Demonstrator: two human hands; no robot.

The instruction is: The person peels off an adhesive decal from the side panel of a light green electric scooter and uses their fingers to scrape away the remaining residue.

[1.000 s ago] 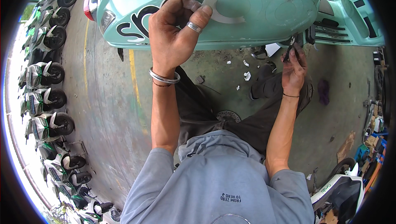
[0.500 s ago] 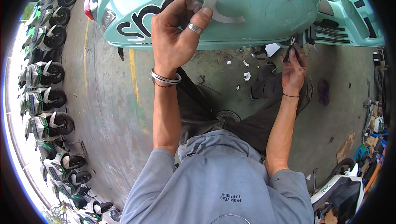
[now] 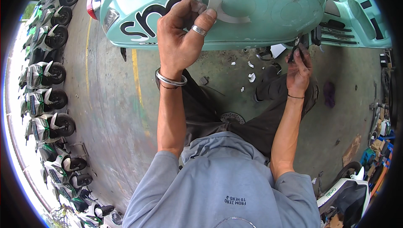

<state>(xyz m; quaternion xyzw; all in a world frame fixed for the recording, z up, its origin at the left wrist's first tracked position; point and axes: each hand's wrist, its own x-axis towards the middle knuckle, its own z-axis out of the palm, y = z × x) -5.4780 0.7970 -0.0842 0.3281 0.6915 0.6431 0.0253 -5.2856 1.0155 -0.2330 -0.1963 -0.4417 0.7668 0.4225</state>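
A mint-green scooter body panel (image 3: 268, 32) fills the top of the view, with large black-and-white sticker lettering (image 3: 145, 22) on its left part. At the right end of that lettering, my left hand (image 3: 181, 39) is closed in a pinch on the edge of a curved, pale sticker strip (image 3: 228, 17). The strip's upper end stands off the panel; its lower curve lies against it. Faint ring outlines show beside it. Below the panel's lower right edge, my right hand (image 3: 300, 68) is closed round a small dark piece (image 3: 295, 55) whose kind I cannot make out.
White scraps (image 3: 252, 77) lie on the concrete floor between my legs and the panel. A dark purple cloth (image 3: 329, 93) is on the floor at right. Parked scooters (image 3: 50, 100) line the left side; another scooter (image 3: 344, 198) and clutter stand at lower right.
My left hand has shifted slightly to the right, still pinching the strip. My right hand has stayed in nearly the same place.
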